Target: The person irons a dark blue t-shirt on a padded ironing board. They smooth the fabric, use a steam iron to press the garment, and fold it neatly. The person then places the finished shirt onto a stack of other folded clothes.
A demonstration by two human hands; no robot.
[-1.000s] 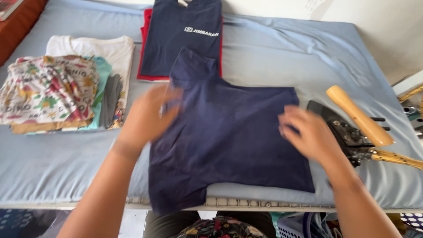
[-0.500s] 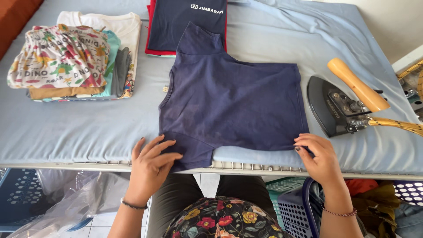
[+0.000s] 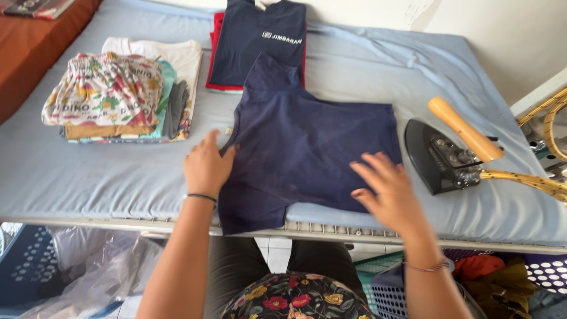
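Both palms flat, fingers spread: left hand (image 3: 207,165) pins the navy shirt's (image 3: 307,147) left edge on the blue ironing pad (image 3: 88,171), right hand (image 3: 387,192) presses its lower right, slightly blurred, likely smoothing. Iron (image 3: 452,155) parked right, clear of cloth.

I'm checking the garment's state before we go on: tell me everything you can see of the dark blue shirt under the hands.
The dark blue shirt is plain, soft-looking knit fabric, folded and lying flat on the light blue padded surface. One short sleeve points up toward the far stack, another hangs over the near edge. It looks mostly smooth. The left hand presses its left edge; the right hand lies on its lower right part. The iron sits apart, to its right.
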